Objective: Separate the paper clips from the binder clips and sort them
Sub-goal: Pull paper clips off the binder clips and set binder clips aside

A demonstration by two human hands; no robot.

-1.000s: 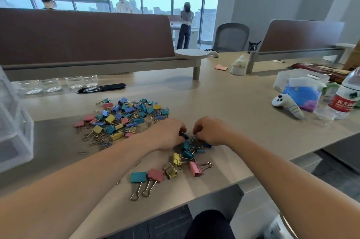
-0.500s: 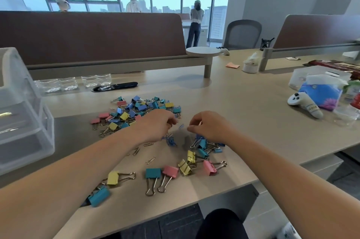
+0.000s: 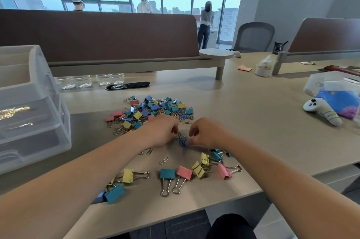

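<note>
Binder clips (image 3: 155, 110) lie in a big heap in the middle of the tabletop (image 3: 253, 122). More lie spread out along the near edge. Just in front of the heap, the left hand (image 3: 159, 131) and right hand (image 3: 208, 133) each pinch a blue clump of paper clips (image 3: 182, 141) with curled fingers. A clear drawer box (image 3: 35, 114) sits at the left edge.

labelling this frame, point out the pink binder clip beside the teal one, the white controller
pink binder clip (image 3: 184, 173), head view, on its pink body
white controller (image 3: 313, 105), head view, on its round head
</note>
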